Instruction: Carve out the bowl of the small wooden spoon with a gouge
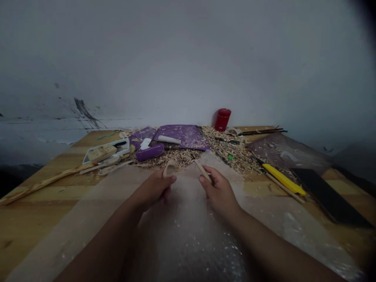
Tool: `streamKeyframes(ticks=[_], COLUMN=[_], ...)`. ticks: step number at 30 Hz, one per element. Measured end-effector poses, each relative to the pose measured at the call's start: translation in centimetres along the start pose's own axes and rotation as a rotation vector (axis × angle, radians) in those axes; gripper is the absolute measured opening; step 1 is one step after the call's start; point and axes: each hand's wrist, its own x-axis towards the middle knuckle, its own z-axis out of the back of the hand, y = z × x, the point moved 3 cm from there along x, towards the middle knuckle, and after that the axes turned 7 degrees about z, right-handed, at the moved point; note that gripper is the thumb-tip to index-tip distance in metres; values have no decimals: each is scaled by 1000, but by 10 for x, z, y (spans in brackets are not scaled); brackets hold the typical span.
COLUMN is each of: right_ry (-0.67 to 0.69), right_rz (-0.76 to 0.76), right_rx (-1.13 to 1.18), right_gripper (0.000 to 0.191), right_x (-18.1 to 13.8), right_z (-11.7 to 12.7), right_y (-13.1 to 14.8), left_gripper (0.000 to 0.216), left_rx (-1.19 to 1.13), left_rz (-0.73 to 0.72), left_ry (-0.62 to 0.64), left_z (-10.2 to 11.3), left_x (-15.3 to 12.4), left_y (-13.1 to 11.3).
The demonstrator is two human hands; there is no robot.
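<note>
My left hand (158,186) is closed around a small wooden spoon (170,167), whose hollowed bowl sticks up above the thumb. The rest of the spoon is hidden in the hand. In my right hand (219,188) is a carving knife (203,171) with a pale wooden handle, its short dark tip pointing up and left. Knife and spoon are apart, with a gap between the two hands. Both hands hover over a clear plastic sheet (188,219) spread across the table's front. Beyond them lies a heap of wood shavings (182,157).
At the back stand a red canister (223,120) and a purple sheet (188,135) strewn with shavings. To the right lie a yellow utility knife (283,179) and a dark flat slab (330,196). On the left are a white tray (127,145), a wood block (102,153) and a long stick (44,186).
</note>
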Motion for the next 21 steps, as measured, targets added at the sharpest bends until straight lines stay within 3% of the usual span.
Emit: streamKeyframes(ticks=[2,4,7,10,13,16,19,21], right_ry=[-19,-28,-22,-45,-101,-27,210,332], right_rz=[-37,-71,-124,-154,-145,-149,-172,-169], right_rx=[42,86,133,149,146,149,159,162], right_gripper=[27,24,21,21,23,23,21,24], right_x=[3,5,6,10,17,19,10,3], right_z=[1,0,-3,-3,7,18,19,14], right_y=[-5,-11,-20,-28,-29,-22,-12,-8], left_gripper=[21,19,20,23,17,18,17,14], left_rx=[-35,-150,-293,-422,-495,-491,-410,-378], left_rz=[81,141,84,-65,-145,-124,2,69], left_ry=[142,171,-56,-370,-461,-302,-70,-18], left_z=[-15,-24,-14,19,41,33,10,-1], left_x=[-2,1,18,33,31,18,9,11], left_y=[5,9,13,10,3,-2,1,6])
